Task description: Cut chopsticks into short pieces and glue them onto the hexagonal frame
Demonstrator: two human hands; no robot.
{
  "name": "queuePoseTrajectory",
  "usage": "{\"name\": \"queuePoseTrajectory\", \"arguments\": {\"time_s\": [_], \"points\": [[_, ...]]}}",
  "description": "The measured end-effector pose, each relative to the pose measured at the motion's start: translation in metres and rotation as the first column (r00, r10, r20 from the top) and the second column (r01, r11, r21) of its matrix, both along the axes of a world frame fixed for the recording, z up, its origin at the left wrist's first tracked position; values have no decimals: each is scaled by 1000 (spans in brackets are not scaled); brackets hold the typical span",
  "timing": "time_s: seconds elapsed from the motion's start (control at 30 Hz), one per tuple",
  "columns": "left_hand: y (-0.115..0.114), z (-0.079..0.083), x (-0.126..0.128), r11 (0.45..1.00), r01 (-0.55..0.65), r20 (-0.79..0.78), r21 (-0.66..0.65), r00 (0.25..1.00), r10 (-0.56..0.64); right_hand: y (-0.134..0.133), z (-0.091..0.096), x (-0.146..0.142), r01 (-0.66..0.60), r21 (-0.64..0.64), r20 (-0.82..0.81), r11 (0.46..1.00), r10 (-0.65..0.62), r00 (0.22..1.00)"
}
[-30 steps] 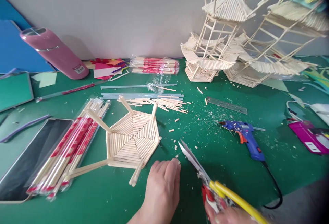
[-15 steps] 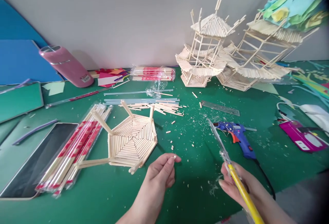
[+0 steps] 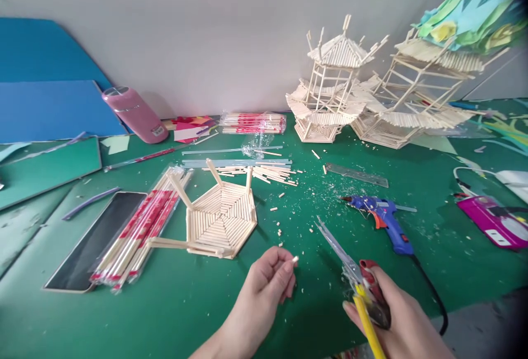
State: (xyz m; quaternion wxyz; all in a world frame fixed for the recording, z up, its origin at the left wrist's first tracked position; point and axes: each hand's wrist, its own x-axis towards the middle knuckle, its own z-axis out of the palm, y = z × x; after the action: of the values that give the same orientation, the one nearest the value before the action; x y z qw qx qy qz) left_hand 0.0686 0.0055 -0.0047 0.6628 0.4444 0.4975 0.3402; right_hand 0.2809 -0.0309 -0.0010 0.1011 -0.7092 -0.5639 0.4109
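My left hand [image 3: 266, 287] is closed, pinching a short piece of wooden stick [image 3: 295, 260] between thumb and fingertips. In my right hand [image 3: 402, 315] is a pair of shears [image 3: 350, 268] with long narrow blades, a yellow handle and a red one. Their tips point up and left, apart from the stick piece. Beyond my left hand sits a many-sided wooden stick base [image 3: 220, 219], with several stick posts standing or leaning out from its corners. Cut bits of stick [image 3: 279, 231] lie between base and shears.
A blue glue gun [image 3: 383, 221] rests right of the shears, its cord running forward. Packed chopsticks [image 3: 140, 232] overlap a dark tablet [image 3: 99, 243] at left. Behind are loose sticks [image 3: 268, 173], a clear ruler [image 3: 357, 175], a pink bottle [image 3: 136, 114] and a stick pagoda [image 3: 330, 84].
The view has swung a little left. My right hand has turned the shears, so their red handle shows, and their tips are lower and further left. The stick piece protrudes more from my left fingers.
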Motion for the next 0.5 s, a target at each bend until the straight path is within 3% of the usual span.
{"name": "queuePoseTrajectory", "arguments": {"time_s": [0.07, 0.13, 0.2, 0.33, 0.5], "points": [[-2, -3, -4, 966, 52, -278, 253, 960, 21, 0, -5, 7, 11, -41, 80, 999, -7, 997], [-3, -8, -10, 875, 149, -489, 460, 865, 109, -1, -10, 11, 30, -64, 141, 997, -21, 990], [-2, -15, -16, 783, 246, -608, 571, 767, 203, -3, -13, 11, 24, -76, 142, 997, -13, 990], [5, -29, -23, 665, 396, -712, 634, 634, 302, -6, -14, 5, 7, -15, 141, 1000, -5, 990], [17, -35, -22, 637, 462, -743, 617, 607, 280, -6, -13, -5, 28, 113, 230, 993, -54, 972]]}}
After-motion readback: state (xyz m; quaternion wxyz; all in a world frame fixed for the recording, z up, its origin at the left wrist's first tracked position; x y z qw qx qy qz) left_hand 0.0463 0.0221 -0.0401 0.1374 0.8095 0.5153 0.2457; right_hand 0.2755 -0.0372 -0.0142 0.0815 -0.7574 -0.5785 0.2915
